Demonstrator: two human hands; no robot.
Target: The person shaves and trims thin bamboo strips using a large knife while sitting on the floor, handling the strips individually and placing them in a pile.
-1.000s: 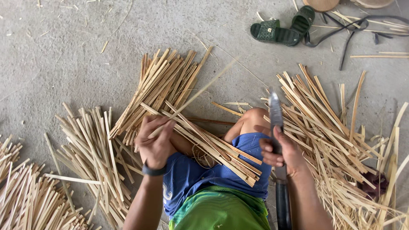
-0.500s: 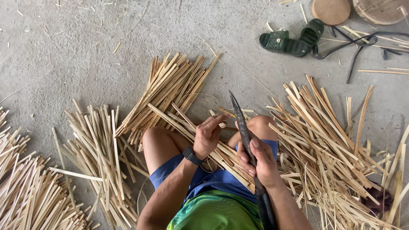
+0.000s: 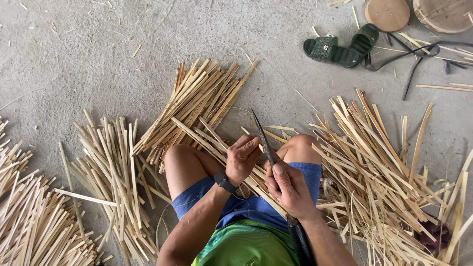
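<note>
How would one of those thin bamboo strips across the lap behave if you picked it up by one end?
The bamboo strips look long, thin and flat, so one would probably feel light and flex a little, not flop. Flat faces suggest it would not roll. The left hand pinches one near the knife, hinting it splits readily.

Bright, even daylight; soft short shadows; no glare; sharp focus; edges perhaps slightly stretched.

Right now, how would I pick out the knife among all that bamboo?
Find the seated person's bare knees in the middle of the concrete floor. Between them the right hand grips a long knife pointing away from the body. It is the only dark, narrow, pointed blade among pale flat bamboo strips.
</note>
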